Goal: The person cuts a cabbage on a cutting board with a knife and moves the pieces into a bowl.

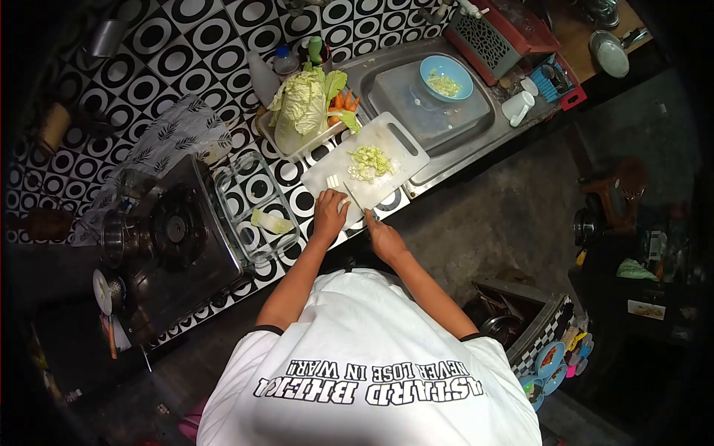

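Note:
On the white cutting board (405, 165) lies a heap of chopped pale green leaves (372, 159), with small white pieces (333, 181) near its left part. My left hand (330, 213) presses with bent fingers on a pale vegetable piece at the board's near edge. A knife (352, 196) is gripped by the handle in my right hand (382, 238), its blade on the board just right of my left fingers. Left of the board, a pale leaf piece (272, 222) rests in a glass dish (256, 189).
Behind the board, a tray (312, 145) holds a cabbage (297, 111) and carrots (343, 108), with bottles (285, 61) behind. A blue bowl (446, 77) of chopped pieces sits over the sink (483, 123). The stove (186, 238) is at left; a white mug (518, 108) is at right.

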Tool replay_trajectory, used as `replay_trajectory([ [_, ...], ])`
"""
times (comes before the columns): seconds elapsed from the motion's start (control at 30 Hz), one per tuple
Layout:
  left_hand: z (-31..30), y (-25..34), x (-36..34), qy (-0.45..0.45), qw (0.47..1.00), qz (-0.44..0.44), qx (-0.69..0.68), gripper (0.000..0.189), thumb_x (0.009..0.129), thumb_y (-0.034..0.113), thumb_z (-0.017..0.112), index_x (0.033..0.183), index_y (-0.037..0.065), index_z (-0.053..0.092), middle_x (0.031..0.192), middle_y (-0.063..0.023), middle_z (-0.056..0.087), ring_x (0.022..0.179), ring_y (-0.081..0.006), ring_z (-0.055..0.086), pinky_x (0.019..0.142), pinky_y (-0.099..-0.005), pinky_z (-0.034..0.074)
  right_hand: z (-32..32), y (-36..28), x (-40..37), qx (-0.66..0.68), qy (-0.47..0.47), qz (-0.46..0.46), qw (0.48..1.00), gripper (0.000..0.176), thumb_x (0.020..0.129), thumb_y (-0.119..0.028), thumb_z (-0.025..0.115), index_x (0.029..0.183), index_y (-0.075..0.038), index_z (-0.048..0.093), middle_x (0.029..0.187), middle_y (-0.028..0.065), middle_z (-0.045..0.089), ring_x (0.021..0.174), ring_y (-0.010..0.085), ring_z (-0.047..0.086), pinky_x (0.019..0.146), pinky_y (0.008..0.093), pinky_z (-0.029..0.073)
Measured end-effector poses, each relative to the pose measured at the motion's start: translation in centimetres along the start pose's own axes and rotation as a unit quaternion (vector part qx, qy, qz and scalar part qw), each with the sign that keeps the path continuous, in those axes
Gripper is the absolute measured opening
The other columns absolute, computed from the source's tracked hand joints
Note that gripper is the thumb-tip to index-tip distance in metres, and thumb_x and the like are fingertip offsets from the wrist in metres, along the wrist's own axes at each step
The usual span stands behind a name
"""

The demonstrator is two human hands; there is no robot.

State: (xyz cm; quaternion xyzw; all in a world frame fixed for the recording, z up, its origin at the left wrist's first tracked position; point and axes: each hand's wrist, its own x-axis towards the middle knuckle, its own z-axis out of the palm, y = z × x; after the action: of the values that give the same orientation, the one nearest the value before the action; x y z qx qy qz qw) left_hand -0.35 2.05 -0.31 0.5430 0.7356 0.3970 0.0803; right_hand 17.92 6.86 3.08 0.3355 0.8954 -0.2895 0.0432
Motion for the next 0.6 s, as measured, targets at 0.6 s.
replay_trajectory([
  [0.6, -0.7, 0.0, 0.7, -0.014, 0.996, 0.068, 0.061, 0.012, 0.077, 0.007, 0.069, 0.088, 0.003, 0.068, 0.088, -0.0098, 0.061, 0.089, -0.0304, 0.058, 0.079, -0.042, 0.047, -1.5, -1.0, -0.9, 0.026, 0.017, 0.009, 0.999, 0.069, 0.078, 0.006, 0.051, 0.145, 0.0, 0.035, 0.1, 0.0267, 0.065, 0.091, 0.042, 0.064, 0.078, 0.0488, 0.051],
])
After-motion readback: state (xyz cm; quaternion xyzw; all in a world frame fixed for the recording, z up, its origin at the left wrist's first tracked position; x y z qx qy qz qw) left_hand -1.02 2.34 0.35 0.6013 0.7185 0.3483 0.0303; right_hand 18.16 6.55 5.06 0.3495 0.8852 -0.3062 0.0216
